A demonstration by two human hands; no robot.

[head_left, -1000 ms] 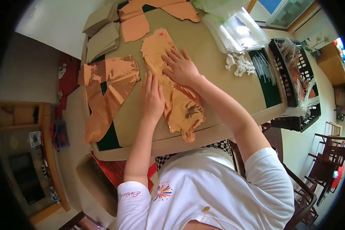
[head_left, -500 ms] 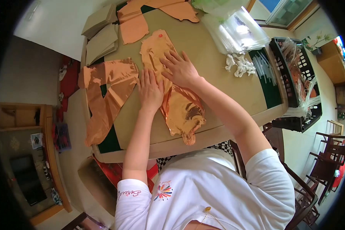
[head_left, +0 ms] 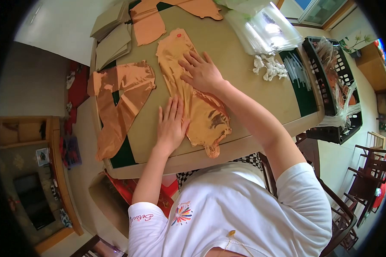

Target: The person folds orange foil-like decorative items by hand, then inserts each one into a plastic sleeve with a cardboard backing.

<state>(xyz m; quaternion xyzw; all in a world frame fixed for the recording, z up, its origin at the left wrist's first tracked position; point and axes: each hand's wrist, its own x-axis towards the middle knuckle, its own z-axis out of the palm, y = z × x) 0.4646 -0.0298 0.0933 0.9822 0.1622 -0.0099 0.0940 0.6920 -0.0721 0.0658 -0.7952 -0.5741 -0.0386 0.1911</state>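
Observation:
A deflated rose-gold foil balloon [head_left: 208,118] lies lengthwise on the table in front of me, creased along its middle, with a small red mark near its far end. My right hand [head_left: 201,75] rests on its upper half, palm down with fingers spread. Lower down, my left hand [head_left: 171,124] lies flat along the balloon's left edge, fingers stretched out. To the left sits a second flat foil balloon [head_left: 124,98] with a gap in its shape. Another copper-coloured foil balloon [head_left: 148,25] is spread at the table's far edge.
Stacked cardboard pieces [head_left: 113,45] stand at the far left of the table [head_left: 253,103]. Clear plastic bags [head_left: 266,32], white tied bundles [head_left: 269,67] and thin clear straws [head_left: 298,70] lie at the right. A black crate [head_left: 326,85] of plastic-wrapped items adjoins the right edge.
My left hand has slid toward me along the balloon's left edge. My right hand stays at nearly the same place on the upper part.

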